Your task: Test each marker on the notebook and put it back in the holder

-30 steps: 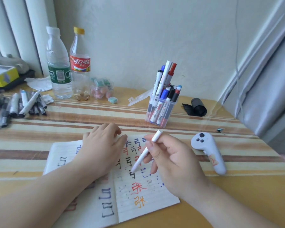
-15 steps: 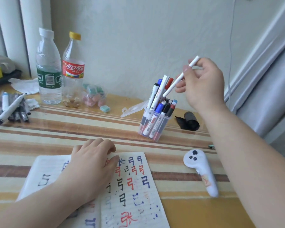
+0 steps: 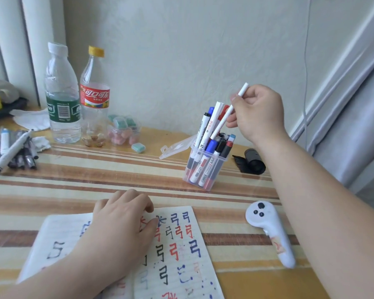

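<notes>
a pale, faintly textured wall (image 3: pixel 171 61) fills the far side, lit by soft, even daylight. at far left hang white vertical folds, perhaps a curtain (image 3: pixel 13 39). at right, grey-white panels (image 3: pixel 354 104) slant down, with a thin white cord (image 3: pixel 306 61) hanging beside them. the table (image 3: pixel 95 180) carries a cloth striped in cream, brown and orange under a glossy surface.

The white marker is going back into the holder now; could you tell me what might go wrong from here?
1. The holder is already packed, so the white marker in the right hand may jam against other caps.
2. The markers lean left; a push could tip the holder.
3. The left hand rests on inked notebook marks, which might smear if wet.
</notes>
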Demonstrator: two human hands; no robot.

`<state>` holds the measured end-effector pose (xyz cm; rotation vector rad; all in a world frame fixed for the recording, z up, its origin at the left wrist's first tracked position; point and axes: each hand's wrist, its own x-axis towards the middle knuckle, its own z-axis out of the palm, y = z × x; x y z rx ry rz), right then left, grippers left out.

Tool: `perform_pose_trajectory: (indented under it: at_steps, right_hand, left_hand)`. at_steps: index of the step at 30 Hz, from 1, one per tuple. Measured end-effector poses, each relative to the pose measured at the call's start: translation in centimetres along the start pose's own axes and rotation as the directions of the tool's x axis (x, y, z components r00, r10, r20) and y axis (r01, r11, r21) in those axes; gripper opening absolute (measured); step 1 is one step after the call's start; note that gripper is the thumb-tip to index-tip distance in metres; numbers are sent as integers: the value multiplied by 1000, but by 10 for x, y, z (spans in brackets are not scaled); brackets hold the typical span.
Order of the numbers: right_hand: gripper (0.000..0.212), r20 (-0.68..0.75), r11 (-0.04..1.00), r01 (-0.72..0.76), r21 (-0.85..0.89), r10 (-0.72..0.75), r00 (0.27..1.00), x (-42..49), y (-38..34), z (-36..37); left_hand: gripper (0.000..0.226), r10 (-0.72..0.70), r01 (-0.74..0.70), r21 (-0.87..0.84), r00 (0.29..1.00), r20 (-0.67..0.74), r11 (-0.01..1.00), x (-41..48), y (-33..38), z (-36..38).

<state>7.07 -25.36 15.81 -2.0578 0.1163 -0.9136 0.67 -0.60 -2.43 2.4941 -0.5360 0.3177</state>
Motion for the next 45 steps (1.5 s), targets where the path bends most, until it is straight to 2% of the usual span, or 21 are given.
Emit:
perform_pose_trajectory:
  at_steps: [5, 7, 11, 14, 15, 20, 23, 25, 28, 31, 35, 40, 43, 45]
  right_hand:
    - [18, -25, 996, 85, -12, -86, 996, -16, -6, 1]
    - [18, 39, 996, 85, 25, -86, 995, -22, -6, 6]
    - [10, 153, 986, 137, -92, -121, 981, -29, 3, 21]
    - [48, 189, 957, 232, -173, -198, 962, -31, 9, 25]
    - [53, 188, 937, 276, -216, -237, 953, -32, 11, 25]
    - [34, 98, 882, 379, -280, -366, 925, -28, 17, 31]
    - [25, 36, 777, 453, -438, -488, 872, -17, 17, 33]
    - [26, 89, 752, 421, -507, -440, 894, -10, 14, 33]
    - [31, 201, 831, 363, -421, -305, 931, -4, 8, 33]
    - [23, 190, 926, 238, -293, -187, 964, -3, 2, 31]
    - [13, 153, 967, 171, -188, -143, 978, -4, 8, 28]
    - [15, 170, 955, 204, -216, -170, 971, 0, 16, 24]
    - [24, 222, 910, 292, -296, -232, 947, -4, 15, 18]
    - [38, 179, 866, 376, -331, -333, 926, -18, 16, 13]
  left_hand:
    - [17, 10, -10, 1, 1000, 4, 1000, -1, 2, 0]
    - [13, 3, -3, 1, 1000, 5, 1000, -1, 3, -1]
    - [13, -2, 2, 2, 1000, 7, 1000, -2, 5, -3]
    - [13, 4, -4, -2, 1000, -4, 1000, -1, 5, -2]
    - [13, 3, -3, -4, 1000, -3, 1000, -1, 5, -2]
    - [21, 15, -15, -17, 1000, 10, 1000, -1, 3, -2]
    - [22, 15, -15, -13, 1000, 8, 1000, -1, 4, -2]
    - [17, 15, -15, -17, 1000, 2, 1000, -1, 4, -3]
    - [11, 16, -16, -18, 1000, -2, 1000, -2, 5, -5]
    - [8, 1, -1, -1, 1000, -1, 1000, -1, 7, -6]
    - [16, 6, -7, 24, 1000, 21, 1000, -2, 9, -7]
    - [44, 6, -12, 74, 997, 78, 997, -2, 10, -7]
    - [47, -7, 1, 71, 996, 92, 997, -3, 11, -9]
    - [44, -1, -4, 61, 996, 94, 998, -2, 12, -12]
